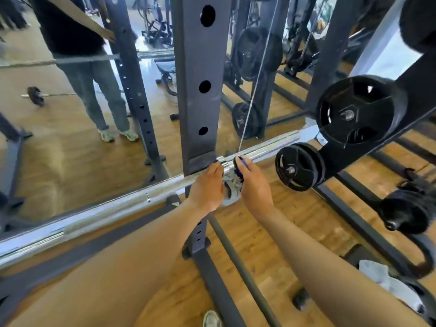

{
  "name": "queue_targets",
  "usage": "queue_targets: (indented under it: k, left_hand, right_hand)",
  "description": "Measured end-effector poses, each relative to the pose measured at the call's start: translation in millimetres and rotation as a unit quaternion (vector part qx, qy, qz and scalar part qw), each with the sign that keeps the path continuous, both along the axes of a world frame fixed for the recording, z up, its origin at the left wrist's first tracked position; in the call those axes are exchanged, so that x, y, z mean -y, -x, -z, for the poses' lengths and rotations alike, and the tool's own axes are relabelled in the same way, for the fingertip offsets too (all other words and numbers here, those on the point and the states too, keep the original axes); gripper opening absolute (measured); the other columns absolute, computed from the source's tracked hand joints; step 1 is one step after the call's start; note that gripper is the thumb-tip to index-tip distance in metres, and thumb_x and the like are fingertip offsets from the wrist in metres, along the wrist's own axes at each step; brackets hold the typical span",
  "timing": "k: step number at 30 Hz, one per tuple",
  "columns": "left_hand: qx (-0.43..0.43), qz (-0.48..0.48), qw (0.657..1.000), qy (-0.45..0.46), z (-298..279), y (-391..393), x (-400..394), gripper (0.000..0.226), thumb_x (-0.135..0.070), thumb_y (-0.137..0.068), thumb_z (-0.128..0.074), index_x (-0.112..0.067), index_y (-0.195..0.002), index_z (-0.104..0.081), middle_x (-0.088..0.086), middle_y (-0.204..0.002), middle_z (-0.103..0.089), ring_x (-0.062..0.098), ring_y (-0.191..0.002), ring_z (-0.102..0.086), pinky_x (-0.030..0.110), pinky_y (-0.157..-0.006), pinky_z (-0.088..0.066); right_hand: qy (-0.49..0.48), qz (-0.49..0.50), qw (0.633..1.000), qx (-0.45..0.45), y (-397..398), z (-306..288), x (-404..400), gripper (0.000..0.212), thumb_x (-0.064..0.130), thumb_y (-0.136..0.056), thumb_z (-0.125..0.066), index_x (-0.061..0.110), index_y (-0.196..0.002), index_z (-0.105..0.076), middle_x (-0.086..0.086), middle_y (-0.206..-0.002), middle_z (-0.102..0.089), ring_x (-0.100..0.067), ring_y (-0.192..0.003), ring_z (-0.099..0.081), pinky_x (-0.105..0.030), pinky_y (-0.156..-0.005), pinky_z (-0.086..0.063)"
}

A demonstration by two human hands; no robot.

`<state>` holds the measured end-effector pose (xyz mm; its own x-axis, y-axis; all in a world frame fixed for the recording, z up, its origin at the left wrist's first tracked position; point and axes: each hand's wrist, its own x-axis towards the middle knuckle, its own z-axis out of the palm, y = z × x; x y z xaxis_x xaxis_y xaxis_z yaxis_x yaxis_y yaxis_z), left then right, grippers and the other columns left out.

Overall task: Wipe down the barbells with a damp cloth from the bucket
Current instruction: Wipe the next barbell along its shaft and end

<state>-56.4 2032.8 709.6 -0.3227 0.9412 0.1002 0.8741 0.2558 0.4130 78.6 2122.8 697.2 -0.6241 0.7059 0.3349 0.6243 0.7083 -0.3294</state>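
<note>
- The barbell (122,204) lay across the rack, a long chrome bar that ran from the lower left up to the right, past the dark upright post (198,90) with its round holes.
- Both hands met at the bar right beside that post, just where the sleeve began.
- The left hand (207,187) was curled in against a pale, rumpled cloth (230,188) that was bunched around the bar, thumb side up by the collar.
- The right hand (253,185) gripped the same bundle from the other side, its fingers bent over the top; something dark with a streak of purple showed at its fingertips, too blurred to name.
- The cloth hung a little below the bar, between the two palms.
- To the right, the bare chrome sleeve (271,145) ran on towards the weight plates: a small black plate (298,167) near the hands, a bigger one (358,112) above it, both stored on the rack frame.
- A thin cable (250,100) dropped down to the bar just behind the right hand.
- A white rag (387,279) lay low on the right, over dark equipment by the wooden floor (271,244).
- Off to the upper left, another person (94,79) in dark top and grey trousers stood with a hand on a second post, and a small loaded bar (35,95) lay on the floor behind them.
</note>
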Motion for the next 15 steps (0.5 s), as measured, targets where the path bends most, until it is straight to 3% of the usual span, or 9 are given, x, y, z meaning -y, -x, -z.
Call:
queue_targets:
  k: [5,9,12,15]
  left_hand:
    - [-0.035,0.023,0.999,0.007,16.9,7.4,-40.2,0.073,-0.015,-0.100,-0.055,-0.006,-0.162,-0.016,0.007,-0.169,-0.016,0.020,-0.155,-0.019,0.030,-0.121,-0.028]
    - [-0.040,-0.016,0.999,0.028,27.4,-2.8,-57.7,0.085,-0.014,-0.096,-0.062,-0.006,-0.162,-0.010,0.007,-0.169,-0.014,0.023,-0.156,-0.016,0.038,-0.122,-0.031]
    - [-0.069,-0.058,0.995,0.042,37.2,-16.2,-62.4,0.088,-0.015,-0.099,-0.057,-0.007,-0.162,0.005,0.008,-0.171,0.004,0.022,-0.158,0.002,0.038,-0.127,-0.017]
    - [-0.087,-0.079,0.992,0.042,42.6,-20.0,-67.8,0.087,-0.015,-0.100,-0.056,-0.004,-0.161,0.005,0.010,-0.171,0.007,0.023,-0.158,0.005,0.036,-0.129,-0.010]
  right_hand:
    - [0.023,-0.029,0.999,-0.037,35.9,18.7,-54.1,0.072,-0.017,-0.090,-0.056,0.011,-0.155,-0.038,-0.010,-0.162,-0.034,-0.024,-0.149,-0.034,-0.037,-0.115,-0.039]
    - [0.043,-0.131,0.990,-0.015,42.3,45.7,-74.0,0.068,-0.013,-0.090,-0.059,0.004,-0.153,-0.039,-0.011,-0.159,-0.039,-0.024,-0.148,-0.036,-0.042,-0.115,-0.041]
    - [-0.026,-0.153,0.987,-0.028,38.5,56.3,-79.5,0.065,-0.009,-0.089,-0.064,0.003,-0.150,-0.045,-0.009,-0.154,-0.047,-0.022,-0.146,-0.040,-0.043,-0.119,-0.035]
    - [-0.091,-0.160,0.983,-0.001,30.7,58.0,-99.8,0.073,-0.013,-0.078,-0.069,0.002,-0.146,-0.050,-0.010,-0.150,-0.052,-0.026,-0.143,-0.044,-0.047,-0.121,-0.030]
